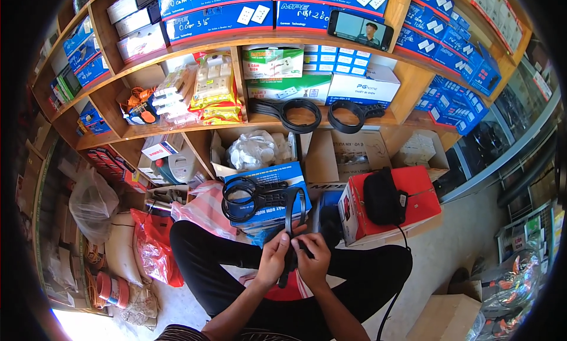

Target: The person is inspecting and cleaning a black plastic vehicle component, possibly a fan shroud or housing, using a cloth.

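Low in front of me, between my bent knees, I hold a black plastic ring with a handle (288, 218), its loop pointing away from me and seen nearly edge-on. My left hand (272, 260) is closed on the handle, thumb on top. Beside it my right hand (312, 259) grips the same handle with bent fingers. The handle's lower end is partly hidden by my hands. Just beyond, several similar black rings (238, 208) lie stacked on a blue box (260, 220). Two more ringed handles, one left (285, 125) and one right (345, 129), overhang the shelf edge.
A red and white box (424, 192) at the right bears a black pouch (381, 202) with a cable. Wooden shelves (195, 123) hold boxed goods, and a phone (361, 31) leans there. Red plastic bags (152, 246) stand at left, a cardboard box (446, 318) at lower right.
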Demonstrator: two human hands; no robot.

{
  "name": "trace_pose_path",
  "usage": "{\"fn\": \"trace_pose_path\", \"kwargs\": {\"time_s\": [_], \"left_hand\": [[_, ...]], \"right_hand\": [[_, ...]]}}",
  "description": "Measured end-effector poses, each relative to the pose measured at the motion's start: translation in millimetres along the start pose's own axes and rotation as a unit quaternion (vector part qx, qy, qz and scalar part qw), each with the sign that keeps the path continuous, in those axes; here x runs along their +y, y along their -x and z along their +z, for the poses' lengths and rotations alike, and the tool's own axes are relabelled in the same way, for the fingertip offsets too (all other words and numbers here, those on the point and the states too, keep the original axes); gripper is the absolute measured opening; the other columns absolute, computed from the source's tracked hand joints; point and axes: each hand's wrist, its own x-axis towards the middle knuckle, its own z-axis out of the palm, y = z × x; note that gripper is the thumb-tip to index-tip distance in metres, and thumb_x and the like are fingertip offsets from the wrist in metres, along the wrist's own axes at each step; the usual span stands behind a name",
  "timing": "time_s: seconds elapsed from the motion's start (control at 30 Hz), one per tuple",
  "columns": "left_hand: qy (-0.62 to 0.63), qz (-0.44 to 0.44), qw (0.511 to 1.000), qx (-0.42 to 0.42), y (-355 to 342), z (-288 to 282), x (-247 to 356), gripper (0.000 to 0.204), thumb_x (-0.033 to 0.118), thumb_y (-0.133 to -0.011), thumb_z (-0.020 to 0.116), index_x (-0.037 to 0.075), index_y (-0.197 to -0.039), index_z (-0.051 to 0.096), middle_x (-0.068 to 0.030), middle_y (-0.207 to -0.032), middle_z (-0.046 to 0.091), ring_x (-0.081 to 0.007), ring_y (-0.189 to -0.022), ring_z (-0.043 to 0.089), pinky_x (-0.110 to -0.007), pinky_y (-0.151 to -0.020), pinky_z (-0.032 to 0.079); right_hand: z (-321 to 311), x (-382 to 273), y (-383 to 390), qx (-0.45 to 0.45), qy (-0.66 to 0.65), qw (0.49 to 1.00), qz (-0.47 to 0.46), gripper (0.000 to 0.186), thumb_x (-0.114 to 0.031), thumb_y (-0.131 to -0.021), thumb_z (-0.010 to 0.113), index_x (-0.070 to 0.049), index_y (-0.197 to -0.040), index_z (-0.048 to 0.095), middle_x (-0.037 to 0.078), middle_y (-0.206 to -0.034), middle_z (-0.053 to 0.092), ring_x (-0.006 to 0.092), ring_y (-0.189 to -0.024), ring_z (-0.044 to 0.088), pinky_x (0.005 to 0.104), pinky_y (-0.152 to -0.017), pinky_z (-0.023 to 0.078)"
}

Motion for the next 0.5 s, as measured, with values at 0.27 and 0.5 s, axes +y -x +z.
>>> {"fn": "trace_pose_path", "kwargs": {"time_s": [0.27,0.5], "left_hand": [[-0.041,-0.022,0.999,-0.027,2,11,2,0.046,0.025,-0.114,0.035,-0.004,-0.148,0.045,-0.0164,-0.146,0.056,-0.0210,-0.133,0.054,-0.033,-0.114,0.040],[-0.051,-0.001,0.999,0.013,2,3,14,0.041,0.023,-0.111,0.046,-0.005,-0.140,0.055,-0.0151,-0.132,0.066,-0.0201,-0.122,0.063,-0.033,-0.105,0.048]], "right_hand": [[-6,1,-3,0.070,0.003,0.998,-0.010,0.016,-0.005,-0.089,0.076,0.006,-0.099,0.070,0.010,-0.092,0.064,0.0212,-0.084,0.065,0.0298,-0.076,0.049],[-2,-1,-3,0.055,-0.034,0.998,0.015,0.018,-0.010,-0.091,0.076,0.006,-0.097,0.070,0.010,-0.091,0.064,0.0203,-0.084,0.064,0.0294,-0.076,0.049]]}}
